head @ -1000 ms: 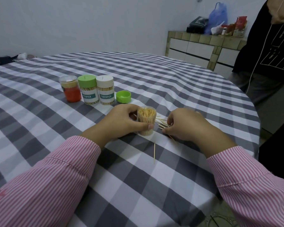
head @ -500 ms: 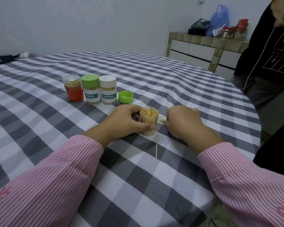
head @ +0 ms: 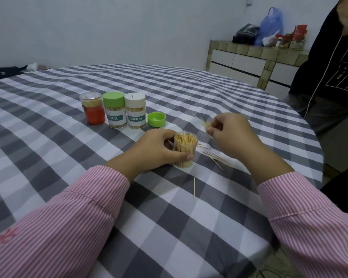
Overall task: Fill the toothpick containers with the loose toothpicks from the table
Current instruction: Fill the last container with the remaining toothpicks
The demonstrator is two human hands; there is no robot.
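Up off the cloth comes my right hand (head: 232, 135), which was flat down by the sticks a moment ago. Now it is lifted, and its fingertips pinch a small bunch of toothpicks (head: 204, 123). My left hand (head: 157, 150) grips the open jar (head: 185, 150), thumb across the front, and keeps it standing. The jar already looks very full. More loose toothpicks (head: 213, 155) lie on the table just under my right hand, and one single toothpick (head: 194, 187) lies nearer to me. I think I am at the carrying step. Next I need to turn the bunch upright over the jar mouth and push it in gently, since little room is left.
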